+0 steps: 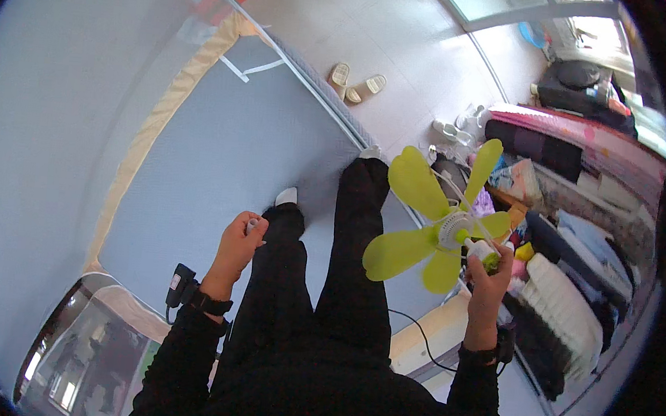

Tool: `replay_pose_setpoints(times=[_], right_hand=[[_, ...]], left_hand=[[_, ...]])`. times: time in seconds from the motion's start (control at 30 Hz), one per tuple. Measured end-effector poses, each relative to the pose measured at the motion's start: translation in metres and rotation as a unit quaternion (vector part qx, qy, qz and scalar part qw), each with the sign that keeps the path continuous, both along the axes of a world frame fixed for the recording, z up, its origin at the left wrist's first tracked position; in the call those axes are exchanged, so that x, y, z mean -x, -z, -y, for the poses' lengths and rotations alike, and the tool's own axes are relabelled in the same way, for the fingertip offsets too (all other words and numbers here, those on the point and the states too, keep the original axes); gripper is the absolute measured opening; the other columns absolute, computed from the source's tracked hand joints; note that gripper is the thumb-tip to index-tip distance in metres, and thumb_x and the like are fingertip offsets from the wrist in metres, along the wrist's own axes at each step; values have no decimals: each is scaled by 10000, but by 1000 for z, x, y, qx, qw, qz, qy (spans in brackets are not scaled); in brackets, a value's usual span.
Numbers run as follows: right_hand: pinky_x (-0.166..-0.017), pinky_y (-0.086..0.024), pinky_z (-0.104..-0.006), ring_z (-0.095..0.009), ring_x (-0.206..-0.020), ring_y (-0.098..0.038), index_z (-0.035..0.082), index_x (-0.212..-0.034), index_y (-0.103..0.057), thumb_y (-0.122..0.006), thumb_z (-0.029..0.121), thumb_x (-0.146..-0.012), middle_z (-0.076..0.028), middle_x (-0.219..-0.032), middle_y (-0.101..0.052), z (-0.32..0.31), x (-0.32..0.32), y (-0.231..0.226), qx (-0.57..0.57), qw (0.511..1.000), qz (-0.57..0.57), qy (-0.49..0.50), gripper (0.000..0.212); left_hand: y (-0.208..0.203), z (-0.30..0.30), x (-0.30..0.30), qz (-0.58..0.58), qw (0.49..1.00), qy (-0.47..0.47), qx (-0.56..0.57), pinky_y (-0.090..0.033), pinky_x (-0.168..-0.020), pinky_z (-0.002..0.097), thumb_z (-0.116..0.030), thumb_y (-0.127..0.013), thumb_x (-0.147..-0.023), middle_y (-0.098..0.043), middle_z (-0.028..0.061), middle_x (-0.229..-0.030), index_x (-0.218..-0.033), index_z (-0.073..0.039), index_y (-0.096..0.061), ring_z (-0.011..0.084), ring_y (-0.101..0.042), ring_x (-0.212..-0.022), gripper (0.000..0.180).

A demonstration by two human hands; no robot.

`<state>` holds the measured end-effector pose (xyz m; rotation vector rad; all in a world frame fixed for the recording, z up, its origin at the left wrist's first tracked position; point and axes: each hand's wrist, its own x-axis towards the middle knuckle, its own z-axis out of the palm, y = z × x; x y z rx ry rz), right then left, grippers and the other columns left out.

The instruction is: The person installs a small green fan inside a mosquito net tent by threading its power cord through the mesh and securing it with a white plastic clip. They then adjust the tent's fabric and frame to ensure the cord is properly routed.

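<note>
In my right hand (489, 276) is a small fan (454, 228) with broad yellow-green blades and a white hub. My fingers close round its white and green motor body, and the blades spread to the left of the hand. A thin white cord or rod passes in front of the blades. My left hand (238, 241) is closed above my left leg, pinching a small whitish piece (252, 226). Most of that piece is hidden by the fingers, so its kind cannot be told. The two hands are well apart.
I am on a grey-blue mat (194, 189) with cream edging, beside a pale net wall. Folded clothes (564, 304) are piled on the right. Beige slippers (354, 84) and white shoes (452, 131) stand on the floor. A black cable (422, 331) runs to my right wrist.
</note>
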<state>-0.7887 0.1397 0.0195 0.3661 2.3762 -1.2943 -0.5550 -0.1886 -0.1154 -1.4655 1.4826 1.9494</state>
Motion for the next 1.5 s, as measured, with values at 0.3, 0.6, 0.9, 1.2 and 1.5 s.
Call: replay_pose_setpoints(times=[0.3,0.6,0.9,1.2,1.5], right_hand=[[-581,-455,-215,-90,-701,-542,45,-1079,-475,-660,6,-770,-45,-904,-551,-1,134,69,-5,1000,19,-20,362],[-596,-423,-219,-84,-698,-502,53,-1117,-480,-642,28,-799,-29,-913,-529,-35,197,162,-55,995,-82,-10,357],[-585,-419,-217,-71,-701,-497,60,-1113,-494,-665,109,-823,-22,-932,-533,-67,206,207,-61,997,-27,25,340],[-701,-424,-217,-92,-861,-507,63,-1150,-490,-660,54,-796,-21,-1006,-521,-109,222,196,-44,995,-85,-14,392],[-935,-379,-322,-175,-1080,-462,66,-1184,-472,-646,66,-819,-52,-1159,-479,-169,251,232,-17,991,-127,25,405]], left_hand=[[64,7,83,91,988,-25,119,-494,-661,301,-213,-604,-879,-604,34,-790,-944,-35,-616,118,-558,-743,190],[335,120,193,159,952,122,230,-490,-695,361,-187,-649,-787,-656,117,-813,-935,-54,-635,263,-635,-765,199],[343,118,224,69,937,129,317,-490,-716,343,-159,-610,-822,-672,133,-894,-997,-52,-657,253,-644,-809,210],[261,130,182,150,894,131,401,-477,-835,332,-153,-628,-822,-622,102,-897,-1144,-36,-573,223,-609,-845,347],[74,358,326,49,817,-110,563,-266,-404,231,-622,-664,-777,-387,-38,-550,-651,-109,-505,64,-329,-478,551]])
